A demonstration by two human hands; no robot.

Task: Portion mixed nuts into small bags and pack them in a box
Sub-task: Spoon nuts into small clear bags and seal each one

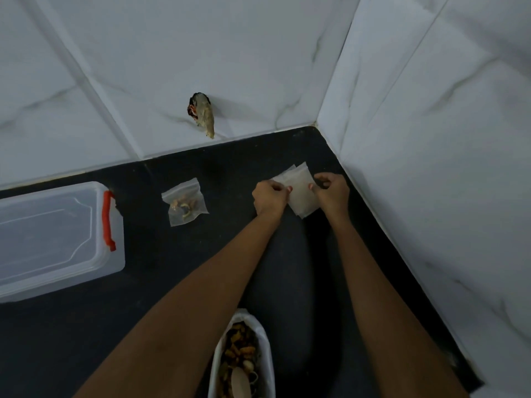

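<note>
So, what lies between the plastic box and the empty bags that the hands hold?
In the head view, one small bag of nuts lies there on the dark counter, touching neither the box nor the empty bags.

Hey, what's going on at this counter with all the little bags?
A person is portioning nuts into small bags. The left hand and the right hand both pinch a few empty bags near the back corner of the dark counter, seemingly to separate one. One filled bag lies to their left, outside the clear box, whose lid is on. A tub of mixed nuts sits close to the person.
</note>
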